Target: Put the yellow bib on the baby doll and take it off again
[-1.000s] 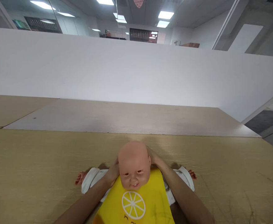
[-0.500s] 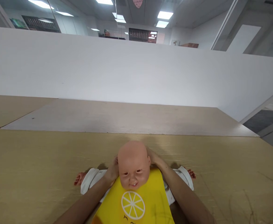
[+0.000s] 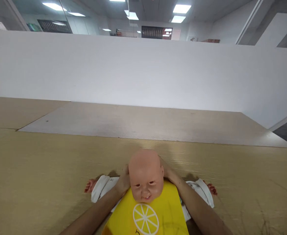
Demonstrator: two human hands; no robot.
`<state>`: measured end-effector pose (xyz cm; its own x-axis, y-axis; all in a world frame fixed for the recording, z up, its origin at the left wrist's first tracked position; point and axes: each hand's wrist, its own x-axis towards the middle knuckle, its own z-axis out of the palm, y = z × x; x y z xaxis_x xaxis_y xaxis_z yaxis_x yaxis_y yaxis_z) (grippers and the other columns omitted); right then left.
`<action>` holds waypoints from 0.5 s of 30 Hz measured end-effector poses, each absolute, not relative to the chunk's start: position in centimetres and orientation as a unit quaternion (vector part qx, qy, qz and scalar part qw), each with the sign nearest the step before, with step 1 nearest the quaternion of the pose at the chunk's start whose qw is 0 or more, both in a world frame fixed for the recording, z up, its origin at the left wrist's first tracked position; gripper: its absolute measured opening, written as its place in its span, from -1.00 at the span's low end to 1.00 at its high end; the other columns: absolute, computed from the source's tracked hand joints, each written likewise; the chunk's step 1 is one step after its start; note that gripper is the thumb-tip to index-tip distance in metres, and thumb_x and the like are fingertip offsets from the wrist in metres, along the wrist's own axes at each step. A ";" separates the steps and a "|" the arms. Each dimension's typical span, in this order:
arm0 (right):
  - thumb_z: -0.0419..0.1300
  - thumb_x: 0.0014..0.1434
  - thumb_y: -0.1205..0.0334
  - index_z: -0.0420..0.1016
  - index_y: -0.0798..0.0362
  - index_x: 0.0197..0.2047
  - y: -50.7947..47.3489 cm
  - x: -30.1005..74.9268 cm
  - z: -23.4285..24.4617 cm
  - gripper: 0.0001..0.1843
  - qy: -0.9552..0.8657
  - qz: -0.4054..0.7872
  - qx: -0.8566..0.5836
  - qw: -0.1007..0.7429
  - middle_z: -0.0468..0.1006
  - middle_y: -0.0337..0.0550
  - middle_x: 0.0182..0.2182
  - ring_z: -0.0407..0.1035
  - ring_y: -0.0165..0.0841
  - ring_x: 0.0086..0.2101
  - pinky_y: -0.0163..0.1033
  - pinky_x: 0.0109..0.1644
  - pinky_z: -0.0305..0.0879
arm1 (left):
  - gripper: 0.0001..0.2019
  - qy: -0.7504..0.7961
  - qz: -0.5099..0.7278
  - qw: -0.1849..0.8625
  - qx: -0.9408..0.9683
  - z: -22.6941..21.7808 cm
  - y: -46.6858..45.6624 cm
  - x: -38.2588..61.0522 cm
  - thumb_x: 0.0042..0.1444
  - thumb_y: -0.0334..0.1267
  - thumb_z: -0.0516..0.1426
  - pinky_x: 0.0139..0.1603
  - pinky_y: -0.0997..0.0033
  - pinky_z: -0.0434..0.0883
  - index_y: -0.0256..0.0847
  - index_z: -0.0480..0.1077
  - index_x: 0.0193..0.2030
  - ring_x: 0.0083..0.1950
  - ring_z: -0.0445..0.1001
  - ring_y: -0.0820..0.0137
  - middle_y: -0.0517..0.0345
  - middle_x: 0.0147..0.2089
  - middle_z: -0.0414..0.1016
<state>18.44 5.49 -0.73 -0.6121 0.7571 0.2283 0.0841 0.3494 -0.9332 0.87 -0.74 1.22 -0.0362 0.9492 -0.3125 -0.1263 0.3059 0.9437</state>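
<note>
Baby doll (image 3: 145, 174) lies on its back at lower centre of the frame, head toward the far side of the bench (image 3: 35, 169). White garment (image 3: 101, 191) is on the body, sleeves spread; yellow bib (image 3: 145, 218) with lemon-slice print lies over the chest, running out of frame at bottom. Any neck fastening is hidden. Left hand (image 3: 122, 181) and right hand (image 3: 165, 169) clasp the sides of the doll's head, grip closed, fingers mostly behind it. Doll's small hands (image 3: 89, 185) sit just past each sleeve end. Bench continues well beyond them on both sides and ahead to a seam, then a paler board (image 3: 133, 122) up to a white partition (image 3: 143, 71).
</note>
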 end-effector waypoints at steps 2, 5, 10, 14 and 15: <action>0.25 -0.04 -0.11 0.54 0.02 -0.18 5.3 18.4 -0.3 -0.56 -0.740 0.501 -0.285 0.346 0.59 -0.02 -0.18 0.39 -0.23 -0.03 -0.19 0.08 0.37 | -0.67 0.572 0.464 0.569 0.366 1.1 -0.7 0.8 -0.50 -0.20 0.38 -0.06 0.21 0.45 -0.17 0.50 -0.47 -0.01 0.47 -0.06 -0.04 -0.36 0.63; 0.21 -0.03 -0.17 0.54 0.01 -0.18 4.9 18.2 0.5 -0.52 -0.739 0.509 -0.269 0.349 0.59 -0.03 -0.20 0.40 -0.23 -0.05 -0.20 0.09 0.36 | -0.63 0.566 0.476 0.567 0.364 0.9 -0.7 0.8 -0.56 -0.20 0.39 -0.05 0.21 0.45 -0.18 0.47 -0.49 0.01 0.46 -0.07 -0.07 -0.33 0.62; 0.13 -0.01 -0.19 0.53 0.00 -0.16 4.4 18.1 1.7 -0.50 -0.731 0.515 -0.278 0.351 0.58 -0.03 -0.20 0.40 -0.21 -0.06 -0.21 0.10 0.34 | -0.59 0.546 0.461 0.592 0.372 0.7 -0.6 0.8 -0.53 -0.16 0.38 -0.05 0.22 0.45 -0.18 0.48 -0.41 0.02 0.45 -0.04 -0.08 -0.26 0.62; 0.18 -0.07 -0.17 0.52 -0.01 -0.15 4.1 18.1 2.0 -0.49 -0.732 0.507 -0.289 0.351 0.57 -0.02 -0.17 0.39 -0.19 -0.04 -0.21 0.11 0.33 | -0.46 0.535 0.483 0.603 0.343 0.1 -0.5 0.8 -0.51 -0.02 0.35 -0.02 0.12 0.44 -0.17 0.49 -0.28 0.03 0.44 -0.03 -0.10 -0.19 0.60; 0.18 -0.07 -0.17 0.52 -0.01 -0.15 4.1 18.1 2.1 -0.49 -0.731 0.508 -0.290 0.351 0.57 -0.02 -0.16 0.38 -0.19 -0.04 -0.20 0.11 0.33 | -0.44 0.533 0.485 0.608 0.334 0.0 -0.4 0.7 -0.52 0.01 0.35 -0.02 0.10 0.44 -0.16 0.49 -0.27 0.04 0.44 -0.03 -0.10 -0.19 0.60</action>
<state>18.08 4.07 2.06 -0.5858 0.7807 0.2177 0.0683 0.3151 -0.9466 0.73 -0.44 -0.04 -0.0380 0.9450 -0.3248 -0.2337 0.3077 0.9224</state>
